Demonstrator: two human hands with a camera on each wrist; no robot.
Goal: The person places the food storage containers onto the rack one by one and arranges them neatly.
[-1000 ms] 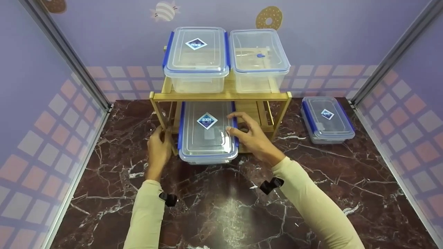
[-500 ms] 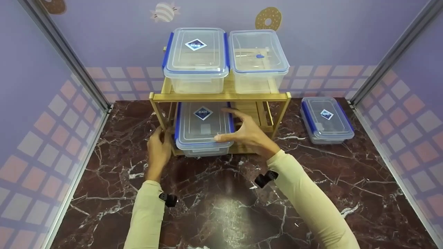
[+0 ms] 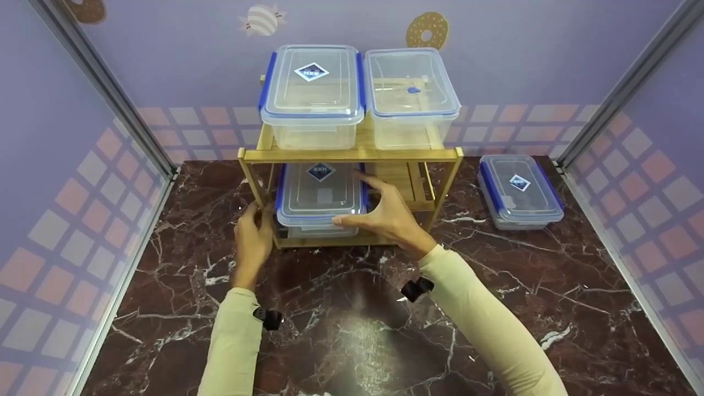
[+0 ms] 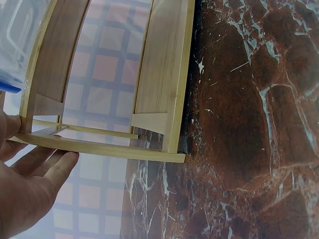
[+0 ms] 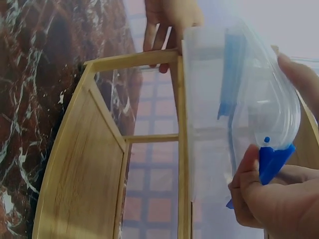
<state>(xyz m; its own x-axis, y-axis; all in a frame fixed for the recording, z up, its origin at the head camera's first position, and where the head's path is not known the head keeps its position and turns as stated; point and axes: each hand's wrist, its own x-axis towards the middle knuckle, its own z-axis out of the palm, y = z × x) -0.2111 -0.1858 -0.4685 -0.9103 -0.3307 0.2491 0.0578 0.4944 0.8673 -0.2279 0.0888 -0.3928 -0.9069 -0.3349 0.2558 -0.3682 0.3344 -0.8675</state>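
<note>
A clear food container with blue side clips and a diamond label sits on the shelf under the top of a wooden rack. My right hand holds its right side, thumb at the front corner and fingers along the lid's edge. In the right wrist view, the thumb lies by a blue clip of the container. My left hand grips the rack's left front post, and the left wrist view shows fingers around that wooden bar. The container's back end is hidden under the top shelf.
Two larger lidded containers, a left one and a right one, stand side by side on the top shelf. A flatter container lies on the dark marble table at right. Patterned walls enclose the back and sides.
The food container has slid back and deeper under the top shelf, its front now behind the rack's front edge. My right hand has moved with it, thumb shifting to the front. The left hand stays put.
</note>
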